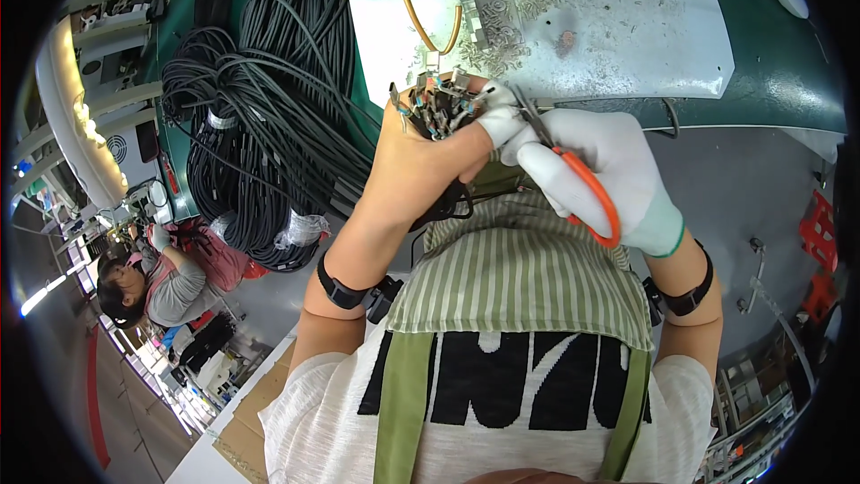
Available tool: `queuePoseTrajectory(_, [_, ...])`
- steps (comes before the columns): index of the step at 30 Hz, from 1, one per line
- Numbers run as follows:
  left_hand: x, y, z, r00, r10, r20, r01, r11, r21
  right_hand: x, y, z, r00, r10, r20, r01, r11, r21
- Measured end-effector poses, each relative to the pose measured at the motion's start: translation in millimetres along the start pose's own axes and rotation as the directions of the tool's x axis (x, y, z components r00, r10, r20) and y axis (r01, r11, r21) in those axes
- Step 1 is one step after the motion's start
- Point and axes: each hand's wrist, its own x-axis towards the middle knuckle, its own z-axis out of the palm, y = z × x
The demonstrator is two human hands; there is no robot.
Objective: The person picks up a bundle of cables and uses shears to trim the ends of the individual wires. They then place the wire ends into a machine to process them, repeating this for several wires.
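Fingers of the left hand (421, 166), thumb tip covered in white, wrap a crowded cluster of cable ends (436, 109): silvery metal connectors with bits of blue, bristling out near the edge of the green worktop (766, 90). The white-gloved right hand (623, 157) grips an orange-handled tool (598, 193), metal tip near the cluster.

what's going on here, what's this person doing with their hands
The person's left hand, bare with white covers on its fingertips, grips a bundle of metal-tipped black cable ends. The right hand, in a white glove, holds an orange-handled metal hand tool, its tip close to the left thumb; whether they touch is unclear. Thick coils of black cable lie to the left, and small metal bits are scattered over a white board ahead.
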Motion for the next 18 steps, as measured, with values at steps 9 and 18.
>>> queuePoseTrajectory(9, [47, -5, -52, 0.999, 0.047, -0.010, -0.048, 0.974, -0.220, 45, 0, -30, 0.976, -0.127, -0.179, 0.121, 0.992, -0.043])
queuePoseTrajectory(18, [87, 16, -49, 0.994, 0.091, 0.058, -0.094, 0.994, 0.051, 105, 2, -43, 0.929, -0.366, -0.054, 0.366, 0.930, -0.003])
